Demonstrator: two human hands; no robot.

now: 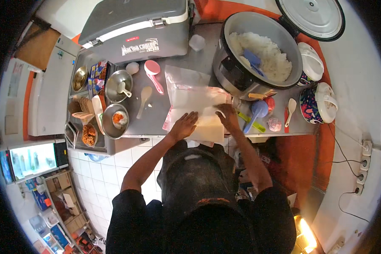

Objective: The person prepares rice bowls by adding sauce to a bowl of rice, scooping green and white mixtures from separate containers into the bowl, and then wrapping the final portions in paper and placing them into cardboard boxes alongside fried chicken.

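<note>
A stack of pale brown wrapping paper (205, 131) lies on the counter in front of me, with clear plastic sheeting (184, 78) behind it. My left hand (185, 126) rests flat on the paper's left part, fingers stretched out. At the right edge of the paper is my right hand (228, 118), its fingers bent and blurred, so I cannot tell whether they grip a sheet. Just right of that hand lie a green-handled utensil (256, 125) and a blue scoop (259, 111). Left of the paper are a pale rice paddle (144, 100) and a pink ladle (153, 70).
A big cooker (224, 70) of white rice (279, 63) holds a blue paddle (252, 58). Behind stands a grey cooler box (114, 25). Metal bowls (110, 123), one with orange sauce, and a tray of fried food (89, 134) sit left. Patterned lidded containers (311, 101) stand right.
</note>
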